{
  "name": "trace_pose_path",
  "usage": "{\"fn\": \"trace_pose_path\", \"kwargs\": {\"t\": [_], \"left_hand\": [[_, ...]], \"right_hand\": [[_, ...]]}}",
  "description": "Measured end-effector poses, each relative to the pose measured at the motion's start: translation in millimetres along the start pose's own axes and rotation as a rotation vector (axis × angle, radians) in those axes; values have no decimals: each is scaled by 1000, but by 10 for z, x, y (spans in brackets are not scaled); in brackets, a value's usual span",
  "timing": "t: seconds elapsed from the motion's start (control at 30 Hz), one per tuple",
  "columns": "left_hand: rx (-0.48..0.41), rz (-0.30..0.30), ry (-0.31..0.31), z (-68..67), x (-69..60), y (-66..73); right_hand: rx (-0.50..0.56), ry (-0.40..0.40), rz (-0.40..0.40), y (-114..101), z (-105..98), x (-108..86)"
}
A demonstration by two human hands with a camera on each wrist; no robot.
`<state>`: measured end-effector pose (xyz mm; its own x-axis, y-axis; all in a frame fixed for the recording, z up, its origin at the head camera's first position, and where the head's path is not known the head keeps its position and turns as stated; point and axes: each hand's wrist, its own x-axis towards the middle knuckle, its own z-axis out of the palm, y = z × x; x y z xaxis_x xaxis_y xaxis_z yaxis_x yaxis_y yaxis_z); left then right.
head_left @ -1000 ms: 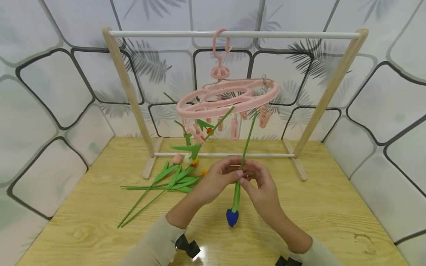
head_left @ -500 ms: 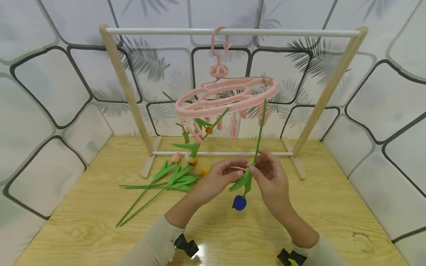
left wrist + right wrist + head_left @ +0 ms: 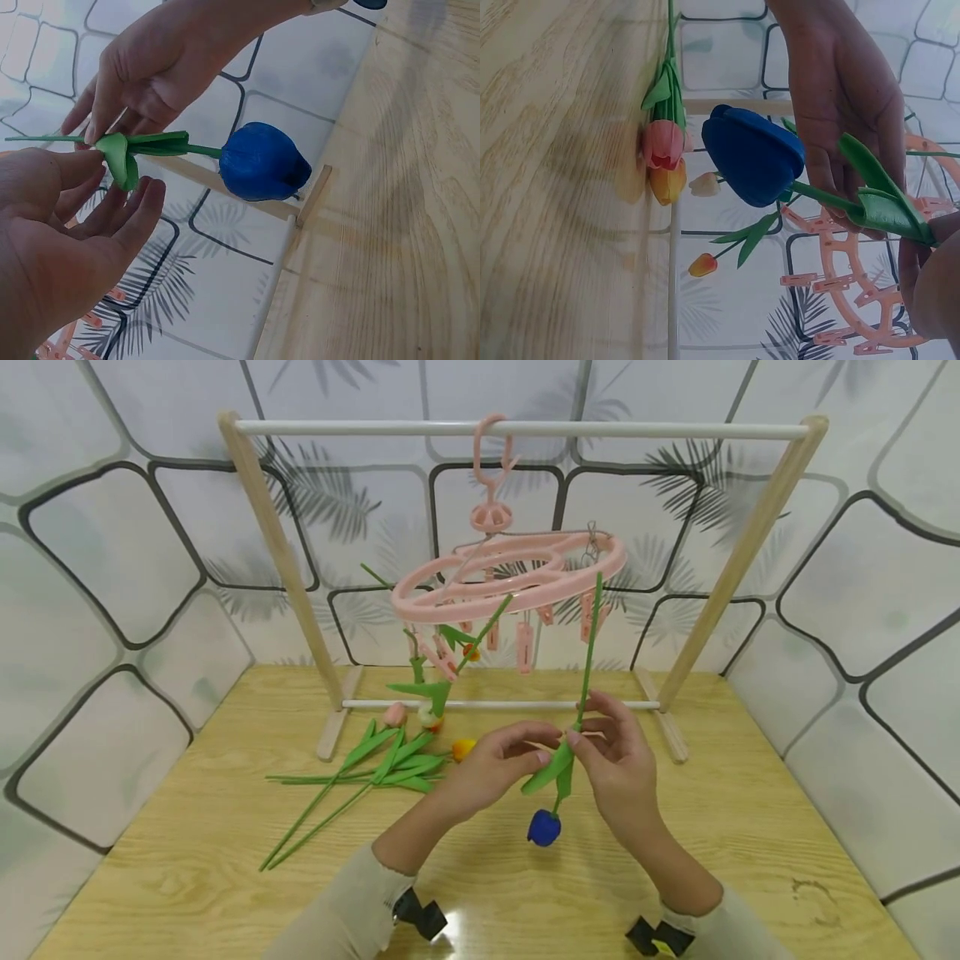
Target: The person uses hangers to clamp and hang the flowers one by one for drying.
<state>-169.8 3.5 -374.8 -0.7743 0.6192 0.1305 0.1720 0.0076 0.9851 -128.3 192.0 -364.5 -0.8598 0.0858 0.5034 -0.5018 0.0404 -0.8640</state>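
Note:
A blue artificial tulip hangs flower-down between my hands, its green stem rising toward the pink clip hanger's rim. My right hand pinches the stem just above the leaves, between thumb and fingers. My left hand is beside the leaves, its thumb at a leaf edge and its fingers loosely extended; the left wrist view shows these fingers close beneath the leaves. The round pink clip hanger hangs above, with several clips dangling. A white tulip and a red-orange tulip hang below its left side.
The hanger hooks over a white rod on a wooden-legged frame. On the wooden table, more tulips lie at left, with a pink bloom and a yellow-orange bloom. Patterned walls enclose the table.
The blue tulip has shifted right and its stem stands more upright. My right hand has moved right and up with it, while my left hand has stayed nearly in place.

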Motion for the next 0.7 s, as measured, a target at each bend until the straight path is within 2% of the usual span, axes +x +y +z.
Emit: {"fn": "trace_pose_path", "kwargs": {"t": [0.1,0.17,0.3,0.47,0.6,0.7], "left_hand": [[50,24,78,5,4,13],[87,73,158,7,9,26],[171,243,351,0,39,56],[273,454,538,-29,99,104],[306,528,602,-41,172,141],[289,509,606,-28,222,161]], "right_hand": [[-11,8,-11,-8,-15,18],[-11,14,-20,-15,-27,31],[11,23,-41,-31,-46,46],[42,21,-57,-46,-44,51],[42,22,-64,-52,-35,61],[40,26,-66,-54,-32,73]]}}
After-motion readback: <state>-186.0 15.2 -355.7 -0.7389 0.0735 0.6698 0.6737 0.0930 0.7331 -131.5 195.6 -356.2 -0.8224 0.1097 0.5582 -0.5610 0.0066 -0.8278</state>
